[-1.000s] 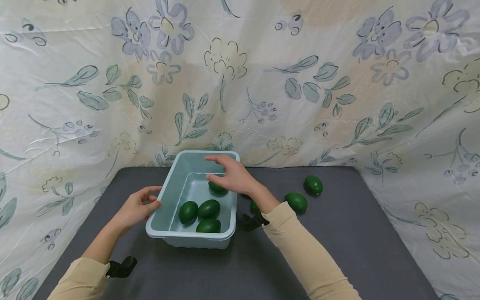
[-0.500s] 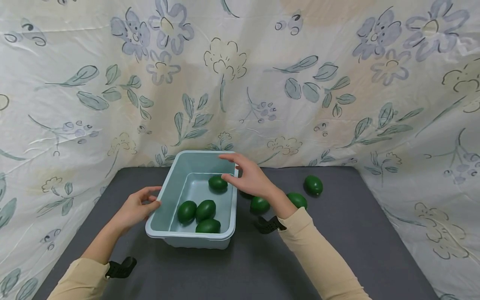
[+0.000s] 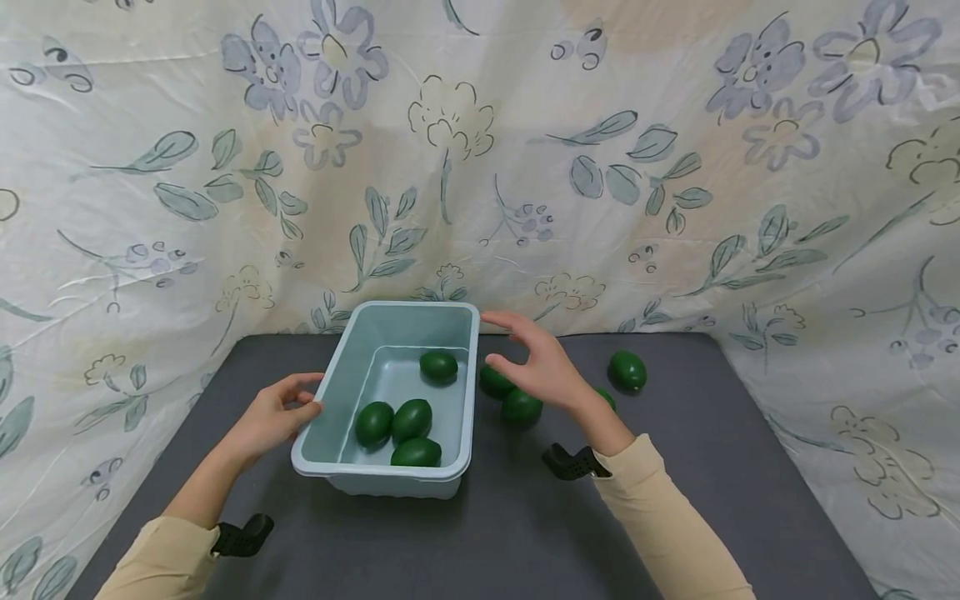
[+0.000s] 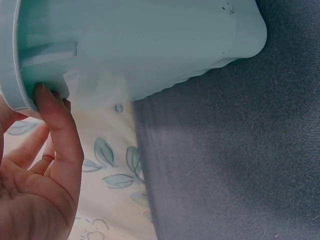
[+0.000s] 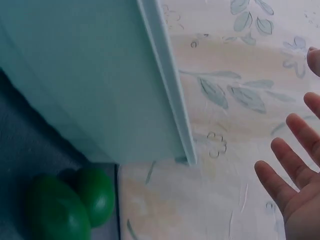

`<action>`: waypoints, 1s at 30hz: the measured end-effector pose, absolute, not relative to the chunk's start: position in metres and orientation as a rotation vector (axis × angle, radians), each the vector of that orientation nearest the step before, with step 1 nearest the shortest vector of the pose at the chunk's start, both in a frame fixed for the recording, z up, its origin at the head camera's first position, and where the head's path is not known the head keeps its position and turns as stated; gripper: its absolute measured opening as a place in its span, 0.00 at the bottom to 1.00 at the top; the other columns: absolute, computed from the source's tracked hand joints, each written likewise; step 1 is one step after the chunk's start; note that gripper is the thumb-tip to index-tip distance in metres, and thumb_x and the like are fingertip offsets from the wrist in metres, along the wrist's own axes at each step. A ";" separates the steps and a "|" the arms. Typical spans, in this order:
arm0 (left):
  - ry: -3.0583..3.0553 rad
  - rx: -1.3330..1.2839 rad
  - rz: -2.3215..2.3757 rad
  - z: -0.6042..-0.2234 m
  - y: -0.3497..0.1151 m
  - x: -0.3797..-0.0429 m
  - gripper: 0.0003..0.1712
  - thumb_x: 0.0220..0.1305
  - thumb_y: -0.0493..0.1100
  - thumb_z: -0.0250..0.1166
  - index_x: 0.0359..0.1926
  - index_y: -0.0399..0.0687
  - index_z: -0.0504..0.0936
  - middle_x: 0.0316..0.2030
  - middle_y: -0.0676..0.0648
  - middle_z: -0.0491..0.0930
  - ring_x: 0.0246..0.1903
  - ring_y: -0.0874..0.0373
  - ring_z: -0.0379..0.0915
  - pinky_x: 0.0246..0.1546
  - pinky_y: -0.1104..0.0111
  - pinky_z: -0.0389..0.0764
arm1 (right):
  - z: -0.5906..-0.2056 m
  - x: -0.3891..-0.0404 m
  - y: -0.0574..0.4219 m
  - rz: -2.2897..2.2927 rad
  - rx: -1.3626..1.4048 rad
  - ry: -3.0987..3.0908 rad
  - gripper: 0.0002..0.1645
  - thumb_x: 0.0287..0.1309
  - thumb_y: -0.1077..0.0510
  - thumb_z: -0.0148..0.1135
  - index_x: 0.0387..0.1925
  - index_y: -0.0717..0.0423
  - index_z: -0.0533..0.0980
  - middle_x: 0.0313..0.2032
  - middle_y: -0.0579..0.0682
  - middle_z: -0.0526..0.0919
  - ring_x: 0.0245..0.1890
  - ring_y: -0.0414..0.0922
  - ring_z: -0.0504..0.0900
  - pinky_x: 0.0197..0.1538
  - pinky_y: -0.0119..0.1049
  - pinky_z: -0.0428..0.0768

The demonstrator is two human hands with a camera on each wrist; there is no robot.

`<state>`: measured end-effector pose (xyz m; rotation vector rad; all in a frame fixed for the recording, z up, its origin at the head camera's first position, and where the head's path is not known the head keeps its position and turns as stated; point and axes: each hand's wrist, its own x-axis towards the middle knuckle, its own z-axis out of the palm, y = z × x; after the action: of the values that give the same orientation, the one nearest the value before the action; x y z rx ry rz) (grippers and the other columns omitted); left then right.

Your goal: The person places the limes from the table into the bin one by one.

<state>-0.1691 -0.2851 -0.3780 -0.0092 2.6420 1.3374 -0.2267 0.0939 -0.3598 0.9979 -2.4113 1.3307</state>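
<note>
My left hand grips the left rim of a pale blue-green plastic bin; in the left wrist view its fingers curl under the rim. Inside the bin lie several smooth, dark green, oval fruits that look like avocados, one fruit toward the back and others grouped near the front, such as this fruit. My right hand is outside the right wall, fingers spread and holding nothing. It hovers over more such fruits on the table, including one fruit beside the bin. Part of another is hidden behind the wrist.
Farther right on the dark grey table lies a single green fruit. A floral cloth hangs behind the table and along its sides. Both wrists wear black straps.
My right hand has moved right, from above the bin to over the fruits beside it, uncovering the fruit at the back of the bin. My left hand has stayed at the rim.
</note>
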 end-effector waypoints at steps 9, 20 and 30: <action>2.641 -0.010 1.335 -0.378 -0.285 -0.169 0.32 0.64 0.41 0.57 0.66 0.42 0.58 0.42 0.39 0.73 0.35 0.53 0.74 0.30 0.61 0.79 | -0.378 -0.222 0.123 1.303 0.879 -2.382 0.31 0.55 0.56 0.63 0.61 0.46 0.67 0.60 0.44 0.69 0.60 0.43 0.67 0.57 0.45 0.69; 2.644 -0.008 1.335 -0.377 -0.284 -0.168 0.31 0.64 0.40 0.57 0.66 0.41 0.58 0.41 0.39 0.72 0.34 0.53 0.73 0.29 0.63 0.79 | -0.410 -0.224 0.168 1.299 0.716 -2.445 0.31 0.56 0.56 0.62 0.61 0.46 0.67 0.60 0.48 0.68 0.60 0.47 0.67 0.56 0.50 0.70; 2.634 -0.009 1.345 -0.377 -0.284 -0.169 0.32 0.64 0.40 0.57 0.66 0.41 0.58 0.43 0.38 0.72 0.35 0.53 0.73 0.29 0.63 0.79 | -0.433 -0.221 0.203 1.323 0.495 -2.557 0.30 0.58 0.52 0.60 0.62 0.50 0.66 0.59 0.54 0.68 0.61 0.55 0.65 0.56 0.53 0.68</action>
<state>-0.1688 -0.2844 -0.3775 -0.0094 2.6338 1.3451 -0.2214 0.2027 -0.4335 0.4954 -2.5566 1.3228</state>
